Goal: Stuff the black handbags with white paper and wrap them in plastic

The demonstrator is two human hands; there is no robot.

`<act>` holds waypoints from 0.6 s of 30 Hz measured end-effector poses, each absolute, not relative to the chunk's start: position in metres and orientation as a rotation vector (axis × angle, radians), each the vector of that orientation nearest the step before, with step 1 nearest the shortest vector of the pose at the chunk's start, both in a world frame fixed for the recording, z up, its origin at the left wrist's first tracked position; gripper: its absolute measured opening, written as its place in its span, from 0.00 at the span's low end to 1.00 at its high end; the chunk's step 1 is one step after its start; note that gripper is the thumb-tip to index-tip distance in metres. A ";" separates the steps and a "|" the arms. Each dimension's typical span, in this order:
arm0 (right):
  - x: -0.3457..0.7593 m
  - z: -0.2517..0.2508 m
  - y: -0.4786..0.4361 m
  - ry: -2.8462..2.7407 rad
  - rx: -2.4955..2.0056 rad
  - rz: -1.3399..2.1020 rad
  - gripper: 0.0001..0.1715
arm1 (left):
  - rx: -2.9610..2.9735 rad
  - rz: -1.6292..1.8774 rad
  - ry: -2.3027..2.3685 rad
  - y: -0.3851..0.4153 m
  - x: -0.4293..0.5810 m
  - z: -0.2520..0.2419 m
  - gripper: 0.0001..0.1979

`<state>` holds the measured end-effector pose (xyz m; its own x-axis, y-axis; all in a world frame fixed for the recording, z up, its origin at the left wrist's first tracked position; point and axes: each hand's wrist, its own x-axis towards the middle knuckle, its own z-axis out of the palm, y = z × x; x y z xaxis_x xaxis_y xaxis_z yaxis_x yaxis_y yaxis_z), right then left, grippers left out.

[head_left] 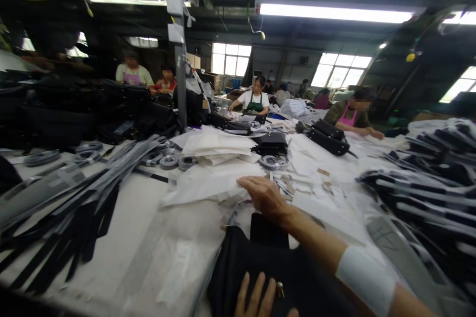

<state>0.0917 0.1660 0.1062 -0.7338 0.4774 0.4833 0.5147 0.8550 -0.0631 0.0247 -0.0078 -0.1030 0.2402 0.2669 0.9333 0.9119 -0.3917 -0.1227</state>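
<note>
A black bag [305,272] with a small gold-coloured clasp [279,289] lies in front of me at the bottom of the view. My left hand [256,297] rests on it, fingers spread and flat beside the clasp. Beyond the bag, my right hand [266,197] reaches forward, its fingers closed at the right edge of a white paper sheet [208,183]; the fingertips are partly hidden. A white band wraps the right forearm. Between bag and sheet lies a crumpled clear plastic piece [235,215], near a black flap [266,230].
Long black straps [96,208] spread over the table's left. Stacked white sheets [223,143] and finished black bags [327,137] stand farther back. Dark strips with white wrapping [420,193] are piled at right. A metal post [180,69] rises behind; several people work across the table.
</note>
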 end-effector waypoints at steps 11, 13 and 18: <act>0.241 0.114 -0.009 -2.894 -1.170 0.437 0.37 | -2.505 -0.928 -1.124 -0.042 -0.003 -0.060 0.36; 0.223 0.107 -0.015 -2.942 -1.312 0.488 0.44 | -2.528 -0.860 -1.133 -0.047 -0.002 -0.062 0.32; 0.188 0.077 -0.005 -2.938 -1.277 0.478 0.32 | -2.667 -0.754 -1.142 -0.057 -0.005 -0.060 0.19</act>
